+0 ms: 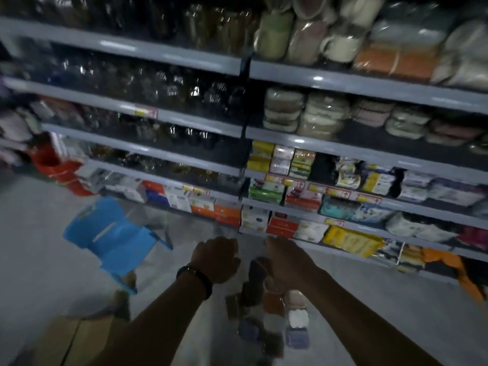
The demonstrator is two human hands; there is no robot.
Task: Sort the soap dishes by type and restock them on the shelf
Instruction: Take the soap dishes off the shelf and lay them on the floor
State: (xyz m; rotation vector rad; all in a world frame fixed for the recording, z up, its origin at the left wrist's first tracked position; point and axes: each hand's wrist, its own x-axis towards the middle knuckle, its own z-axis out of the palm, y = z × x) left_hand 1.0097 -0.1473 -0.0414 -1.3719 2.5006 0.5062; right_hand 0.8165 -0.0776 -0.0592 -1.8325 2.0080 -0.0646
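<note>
Several soap dishes (pixel 274 320) in brown, white, blue and grey lie in a blurred heap on the floor below my hands. My left hand (pixel 216 260), with a dark wristband, is curled knuckles-up above the heap; what is inside it is hidden. My right hand (pixel 286 260) curls around a dark soap dish (pixel 257 270) at the top of the heap. Wrapped stacks of soap dishes (pixel 303 114) in green, cream and pink stand on the grey shelf (pixel 369 154) at the upper right.
A blue plastic stool (pixel 113 233) stands on the floor to the left. A cardboard box (pixel 66 339) sits at the bottom left. Lower shelves hold boxed goods (pixel 280 225), and red bins (pixel 60 167) stand at the far left.
</note>
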